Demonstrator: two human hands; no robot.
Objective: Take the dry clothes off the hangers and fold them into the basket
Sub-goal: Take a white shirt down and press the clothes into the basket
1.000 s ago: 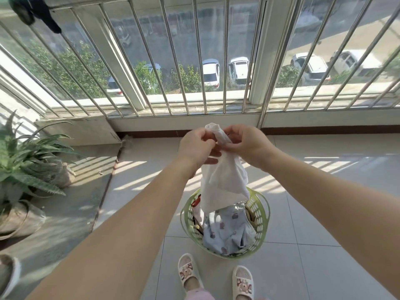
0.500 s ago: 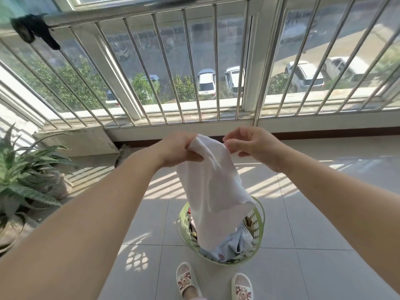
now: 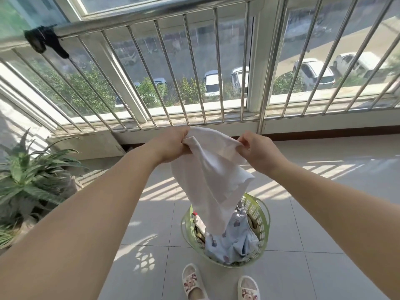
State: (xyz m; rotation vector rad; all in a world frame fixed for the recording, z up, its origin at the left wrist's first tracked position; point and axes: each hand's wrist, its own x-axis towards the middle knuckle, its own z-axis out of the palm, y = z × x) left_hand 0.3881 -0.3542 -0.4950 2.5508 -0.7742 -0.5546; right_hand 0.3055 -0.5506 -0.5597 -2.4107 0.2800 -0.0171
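Observation:
A white garment (image 3: 212, 180) hangs in the air above a light green laundry basket (image 3: 260, 215) on the tiled floor. My left hand (image 3: 171, 146) grips its top left edge. My right hand (image 3: 257, 150) pinches the top right edge, and the cloth is stretched between the two hands. The lower end of the garment drops down to the basket's mouth. Inside the basket lies a pale blue patterned garment (image 3: 233, 241) with other items partly hidden beneath it.
A barred window railing (image 3: 218, 68) runs across in front of me, with a dark cloth (image 3: 44, 41) hung on its top rail at left. Potted plants (image 3: 32, 174) stand at the left. My slippered feet (image 3: 192, 282) are just behind the basket.
My hands have moved apart and upward, spreading the white garment's top edge wide. It was bunched between both hands a second ago. The view has tilted up a little.

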